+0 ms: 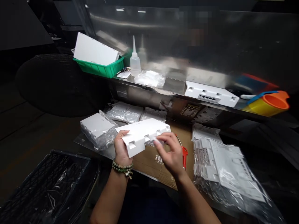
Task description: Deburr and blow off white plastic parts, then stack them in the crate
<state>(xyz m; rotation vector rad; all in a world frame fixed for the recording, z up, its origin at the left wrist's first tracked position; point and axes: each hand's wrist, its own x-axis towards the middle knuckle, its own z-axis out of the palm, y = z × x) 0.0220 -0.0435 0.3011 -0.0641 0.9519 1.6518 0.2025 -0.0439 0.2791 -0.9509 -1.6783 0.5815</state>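
Note:
A white plastic cover (143, 129) with square cut-outs along its folded edge is held tilted above the cardboard. My left hand (122, 146) grips its left end, thumb on top, with a beaded bracelet at the wrist. At the notched front edge, my right hand (170, 151) is closed, thumb and fingertips pinched together. Something small and whitish shows at those fingertips, too blurred to name. Just beyond the right hand lies a red-handled tool (184, 155), partly hidden by that hand. Brown cardboard (149, 161) covers the worktop below.
Bagged white covers (230, 171) are stacked at right; another bagged stack (97, 126) sits at left. The metal shelf (173, 85) carries a green bin (100, 67), a squeeze bottle (135, 63), a white cover (211, 93) and tape rolls (268, 104). A black crate (51, 183) stands lower left.

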